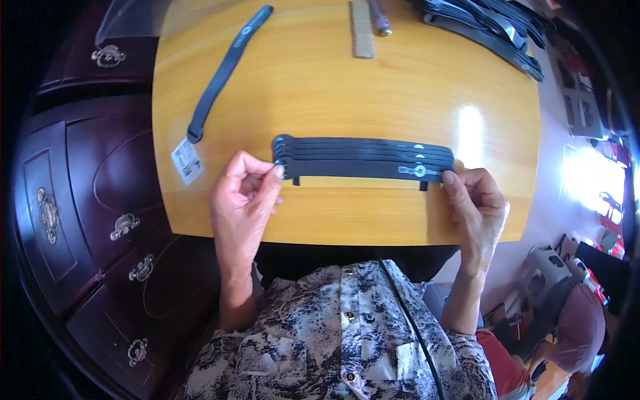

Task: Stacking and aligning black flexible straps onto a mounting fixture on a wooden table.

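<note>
A row of several overlapping black straps (353,159) lies across the table before me, fanned so that their long edges show. The nearest strap bears a pale round print toward its right end. My left hand (247,187) pinches the left end of this strap between thumb and fingers. At the other end, my right hand (477,193) has thumb and fingers closed on its right tip. Two short black tabs (296,181) stick out below the straps. Farther left lies a single black strap (230,73) with a buckle, a white label (187,161) at its lower end.
The yellow wooden table (320,93) carries a cardboard strip (363,30), a pen-like item (381,20) and a heap of black straps (487,33) at the far right. Dark drawers (80,180) stand to the left. Another person (580,327) sits at the lower right.
</note>
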`<move>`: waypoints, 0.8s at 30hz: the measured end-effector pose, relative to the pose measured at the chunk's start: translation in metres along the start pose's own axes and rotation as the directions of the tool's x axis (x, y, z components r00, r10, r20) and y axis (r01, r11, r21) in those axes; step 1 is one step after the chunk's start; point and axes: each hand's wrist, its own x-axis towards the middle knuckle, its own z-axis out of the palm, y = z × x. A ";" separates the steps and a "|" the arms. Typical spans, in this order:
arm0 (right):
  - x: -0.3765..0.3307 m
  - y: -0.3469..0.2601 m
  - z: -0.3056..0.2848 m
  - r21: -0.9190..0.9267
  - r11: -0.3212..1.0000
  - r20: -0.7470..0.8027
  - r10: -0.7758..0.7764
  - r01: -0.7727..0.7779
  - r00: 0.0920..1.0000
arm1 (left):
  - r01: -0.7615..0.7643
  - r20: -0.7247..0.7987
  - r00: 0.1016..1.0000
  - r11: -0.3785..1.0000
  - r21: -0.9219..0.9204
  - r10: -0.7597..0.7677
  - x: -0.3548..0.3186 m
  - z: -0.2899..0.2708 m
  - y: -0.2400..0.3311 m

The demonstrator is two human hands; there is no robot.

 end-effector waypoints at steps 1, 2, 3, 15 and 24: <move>0.000 -0.002 0.000 0.005 1.000 0.011 0.023 -0.023 1.000 | 0.001 0.012 1.000 1.000 -0.007 -0.001 0.000 0.000 0.001; 0.001 -0.001 -0.001 -0.003 1.000 0.001 0.025 -0.025 1.000 | -0.004 0.005 1.000 1.000 0.022 0.004 -0.001 0.001 0.003; 0.001 0.000 -0.001 0.004 1.000 0.008 0.015 -0.015 1.000 | -0.009 -0.002 1.000 0.999 0.052 0.009 -0.001 0.001 0.003; 0.002 0.002 0.000 0.011 1.000 0.000 0.006 -0.006 1.000 | 0.021 -0.002 1.000 0.996 0.092 -0.021 0.002 0.003 0.006; 0.003 0.001 0.000 -0.016 1.000 -0.004 0.019 -0.019 1.000 | 0.025 0.008 1.000 0.995 0.098 -0.026 0.003 0.001 0.003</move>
